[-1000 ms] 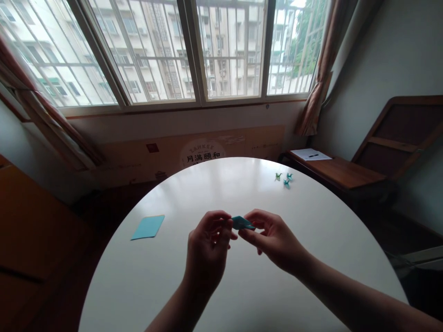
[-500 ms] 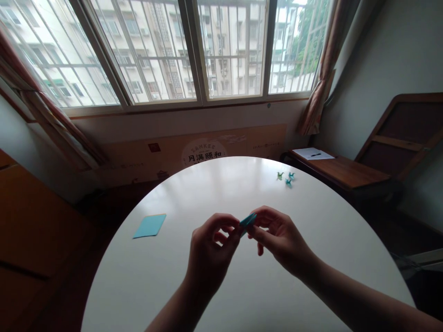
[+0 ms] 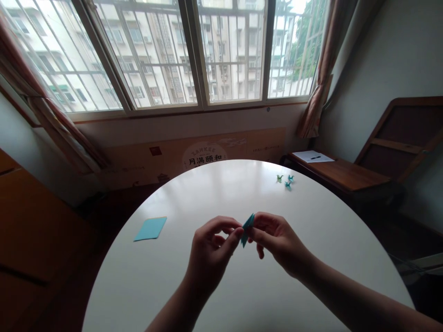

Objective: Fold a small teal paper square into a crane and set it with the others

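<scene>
Above the middle of the round white table (image 3: 242,295), both my hands pinch a small folded piece of teal paper (image 3: 247,229). My left hand (image 3: 211,251) grips its left side between thumb and forefinger. My right hand (image 3: 277,242) holds its right side with the fingertips closed. The paper stands almost upright, pointed at top and bottom. A stack of light blue paper squares (image 3: 151,228) lies flat at the table's left. Three tiny folded paper cranes (image 3: 284,180) sit near the far right edge.
A wooden side table (image 3: 341,174) at the right carries a white sheet and a pen (image 3: 314,157). A wooden chair frame (image 3: 401,138) leans behind it. A cardboard panel with printed characters (image 3: 204,154) stands under the barred window. Brown furniture fills the left side.
The folded paper has turned from lying nearly flat between my fingertips to standing almost upright. Both hands stayed close together and shifted slightly toward me.
</scene>
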Tool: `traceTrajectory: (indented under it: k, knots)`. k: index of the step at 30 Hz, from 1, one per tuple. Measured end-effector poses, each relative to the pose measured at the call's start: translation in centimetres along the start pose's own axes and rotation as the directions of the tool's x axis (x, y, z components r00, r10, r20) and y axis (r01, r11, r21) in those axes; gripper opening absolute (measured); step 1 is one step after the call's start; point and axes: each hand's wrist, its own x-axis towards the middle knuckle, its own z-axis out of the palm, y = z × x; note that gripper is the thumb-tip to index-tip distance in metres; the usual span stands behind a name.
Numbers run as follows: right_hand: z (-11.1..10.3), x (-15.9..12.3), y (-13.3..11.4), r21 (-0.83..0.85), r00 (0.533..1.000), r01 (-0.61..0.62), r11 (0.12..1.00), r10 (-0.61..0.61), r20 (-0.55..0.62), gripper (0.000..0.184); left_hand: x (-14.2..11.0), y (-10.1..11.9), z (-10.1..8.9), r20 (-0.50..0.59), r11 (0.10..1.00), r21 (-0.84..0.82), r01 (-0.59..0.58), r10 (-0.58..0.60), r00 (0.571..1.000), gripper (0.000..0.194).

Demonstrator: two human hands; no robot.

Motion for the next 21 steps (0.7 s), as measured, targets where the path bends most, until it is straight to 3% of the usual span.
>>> traceTrajectory:
  k: [7, 14, 21]
  knots:
    - [0.2, 0.4, 1.2, 0.013, 0.984, -0.065, 0.998, 0.066, -0.168, 0.038, 0.0, -0.3, -0.1, -0.007, 0.959, 0.199, -0.202, 0.207, 0.978, 0.009]
    - [0.8, 0.7, 0.9, 0.051, 0.985, -0.093, 0.994, 0.099, -0.140, 0.038, 0.5, -0.6, -0.5, 0.037, 0.853, 0.350, -0.388, 0.401, 0.915, 0.008]
    - [1.2, 1.0, 0.6, 0.097, 0.989, -0.088, 0.991, 0.098, -0.107, 0.042, 1.1, -0.5, -1.0, 0.063, 0.814, 0.364, -0.452, 0.463, 0.884, 0.006]
